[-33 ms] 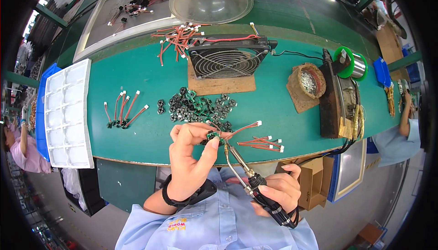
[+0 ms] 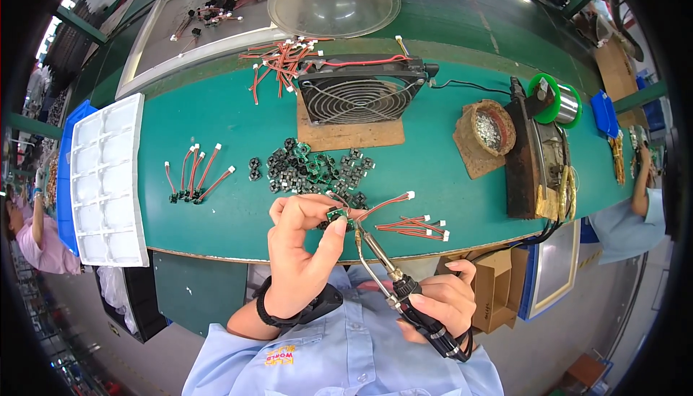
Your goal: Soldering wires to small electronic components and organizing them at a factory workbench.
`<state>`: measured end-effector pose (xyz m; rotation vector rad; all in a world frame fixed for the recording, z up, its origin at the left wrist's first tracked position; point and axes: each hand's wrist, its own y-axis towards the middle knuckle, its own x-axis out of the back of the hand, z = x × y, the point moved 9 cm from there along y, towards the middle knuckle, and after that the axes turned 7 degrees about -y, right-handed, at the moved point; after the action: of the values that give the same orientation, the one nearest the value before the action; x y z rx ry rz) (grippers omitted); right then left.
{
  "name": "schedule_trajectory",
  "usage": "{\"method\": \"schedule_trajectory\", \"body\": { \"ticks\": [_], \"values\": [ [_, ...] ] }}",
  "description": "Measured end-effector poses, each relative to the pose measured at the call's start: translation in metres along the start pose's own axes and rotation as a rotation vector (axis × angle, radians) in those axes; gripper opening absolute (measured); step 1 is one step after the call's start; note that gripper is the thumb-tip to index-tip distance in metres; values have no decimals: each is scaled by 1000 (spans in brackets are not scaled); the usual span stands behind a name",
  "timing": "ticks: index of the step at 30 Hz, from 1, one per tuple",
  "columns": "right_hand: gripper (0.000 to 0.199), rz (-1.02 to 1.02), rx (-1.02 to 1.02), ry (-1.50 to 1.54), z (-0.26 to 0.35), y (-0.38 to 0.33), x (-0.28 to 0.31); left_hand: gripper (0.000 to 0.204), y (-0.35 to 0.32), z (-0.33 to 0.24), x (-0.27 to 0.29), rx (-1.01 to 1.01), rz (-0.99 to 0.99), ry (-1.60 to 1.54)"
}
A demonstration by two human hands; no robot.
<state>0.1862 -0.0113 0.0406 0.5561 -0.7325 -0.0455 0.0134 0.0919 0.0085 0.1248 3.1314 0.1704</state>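
Note:
Between the thumb and fingers of my left hand (image 2: 299,241) is a small green circuit board (image 2: 336,215) with a black part on it. A red-and-black wire lead (image 2: 386,202) with a white plug runs from the board's right side. My right hand (image 2: 446,303) is closed around the black handle of a soldering iron (image 2: 406,285), which has a thin metal tube alongside it. The iron's tip meets the area where wire and board come together; the exact contact is too small to tell. Just beyond my left hand lies a pile of small black-and-green boards (image 2: 310,166).
Wire leads (image 2: 415,228) lie to the right; boards with leads attached (image 2: 189,192) are at left. A black fan (image 2: 361,96) stands behind the pile. Right of it are a solder-scrap bowl (image 2: 476,127), a dark box (image 2: 525,161) and a solder spool (image 2: 569,105). A white tray (image 2: 108,179) edges the left.

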Motion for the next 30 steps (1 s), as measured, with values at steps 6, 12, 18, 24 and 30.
{"method": "schedule_trajectory", "body": {
  "ticks": [6, 12, 18, 24, 30],
  "values": [
    [46, 5, 4, -7, 2, -2, 1, 10, -1, -2, 0, 10, -2, -19],
    [45, 1, 7, -22, 3, -5, 2, 11, -2, 0, -7, -33, 172, 27],
    [45, 1, 18, -30, 4, -5, 4, 10, -2, 0, -8, -4, 113, -37],
    [42, -129, 51, 16, -9, -16, 24, 7, 0, -1, -5, 79, 57, -165],
    [33, -502, -311, -122, -75, -17, 40, 6, 0, 4, -7, 190, 87, -504]
  ]
}}
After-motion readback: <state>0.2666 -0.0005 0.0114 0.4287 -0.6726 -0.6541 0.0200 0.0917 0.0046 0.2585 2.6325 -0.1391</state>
